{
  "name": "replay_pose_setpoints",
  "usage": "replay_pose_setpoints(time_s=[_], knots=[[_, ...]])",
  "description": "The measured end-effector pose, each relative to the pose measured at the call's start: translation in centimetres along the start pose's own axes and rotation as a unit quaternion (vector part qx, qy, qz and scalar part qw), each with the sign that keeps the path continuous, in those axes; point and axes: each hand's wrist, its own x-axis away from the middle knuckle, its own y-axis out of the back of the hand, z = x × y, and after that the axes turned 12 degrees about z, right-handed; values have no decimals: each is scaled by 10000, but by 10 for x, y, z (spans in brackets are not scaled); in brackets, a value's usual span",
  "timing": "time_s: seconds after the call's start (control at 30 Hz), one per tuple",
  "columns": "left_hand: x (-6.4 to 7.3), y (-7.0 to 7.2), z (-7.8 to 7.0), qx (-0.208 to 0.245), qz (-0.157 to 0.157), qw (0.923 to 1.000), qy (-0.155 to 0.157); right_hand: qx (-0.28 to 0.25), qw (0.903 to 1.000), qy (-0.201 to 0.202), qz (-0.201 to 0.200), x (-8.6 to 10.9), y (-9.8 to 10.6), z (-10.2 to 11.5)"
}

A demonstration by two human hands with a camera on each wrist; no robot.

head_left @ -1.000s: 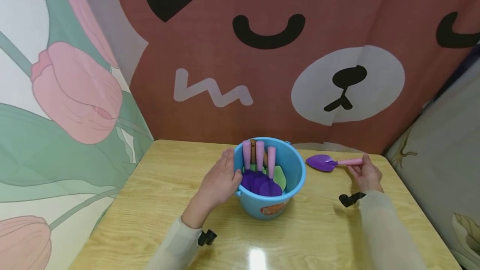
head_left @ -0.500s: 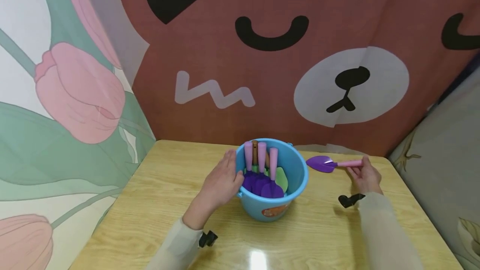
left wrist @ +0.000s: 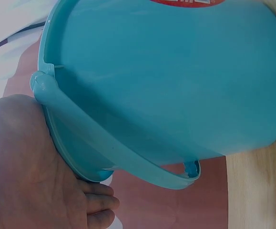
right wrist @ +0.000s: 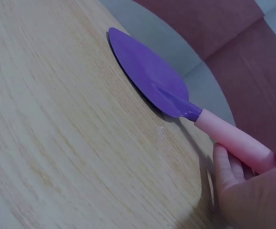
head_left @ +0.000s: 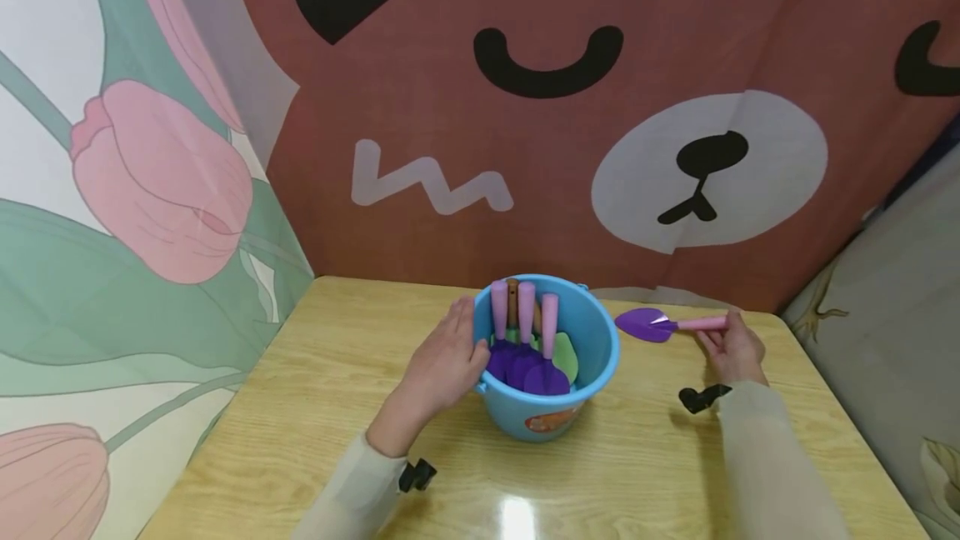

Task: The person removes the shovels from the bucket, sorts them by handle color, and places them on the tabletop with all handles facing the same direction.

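A light blue bucket (head_left: 498,417) stands upright on the table, its handle (left wrist: 114,148) folded down against the wall in the left wrist view. Three purple trowels (head_left: 547,379) with pink handles lean inside it, in front of brown handles (head_left: 513,303) and green blades (head_left: 565,357). My left hand (head_left: 441,361) rests on the bucket's left rim, fingers extended. On the right, another purple trowel (right wrist: 149,78) lies with its blade on the table. The pink handle is raised slightly, pinched near its end by my right hand (head_left: 737,350).
The wooden table (head_left: 337,407) reaches back to a hanging cloth (head_left: 420,248) printed with a sleeping bear. Flower-patterned cloth (head_left: 165,182) hangs at the left, and a grey one (head_left: 885,307) closes off the right side.
The head view has shifted very slightly. Both hands, the bucket and the pinched trowel keep their places.
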Motion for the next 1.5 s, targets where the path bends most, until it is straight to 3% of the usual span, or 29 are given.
replay_pose_setpoints(time_s=[0.97,1.2,1.5], knots=[[-1,1,1,-341,-105,9992,-161,41,9997,-220,-96,-5,5,6],[0,1,-1,-305,-130,9993,-173,561,9976,-300,-262,-1,4,8],[-1,2,-1,-311,-89,9994,-108,725,9965,-110,-392,1,6,16]])
